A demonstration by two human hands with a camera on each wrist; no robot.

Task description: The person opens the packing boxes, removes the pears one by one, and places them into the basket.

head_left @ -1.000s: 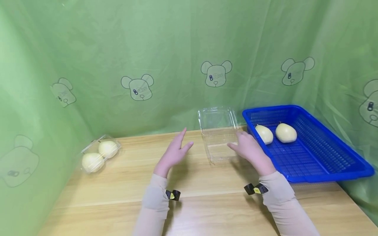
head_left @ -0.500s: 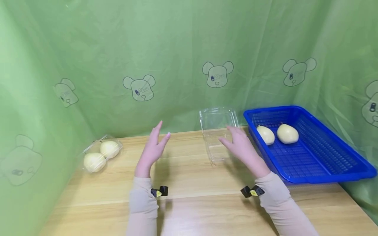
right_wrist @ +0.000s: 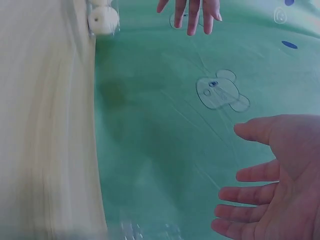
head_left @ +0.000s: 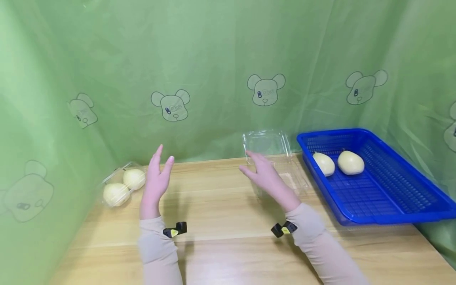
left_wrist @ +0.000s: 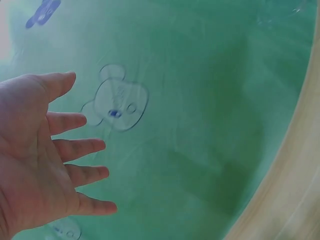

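Note:
My left hand is held up over the table, fingers spread and nothing in it, just right of a clear plastic clamshell box with two pale pears inside. In the left wrist view the palm and its straight fingers show plainly. My right hand, also bare, hovers in front of an open clear clamshell box and partly hides it; that box's lid stands up against the curtain. In the right wrist view the right hand's fingers reach out straight.
A blue plastic basket at the right holds two pale pears. Behind the wooden table hangs a green curtain with bear-head prints. A small black camera is strapped on each wrist.
Both hands have moved left, the left hand farther, to beside the box with pears; the right hand now overlaps the open box's left part. The boxes and basket stay in place.

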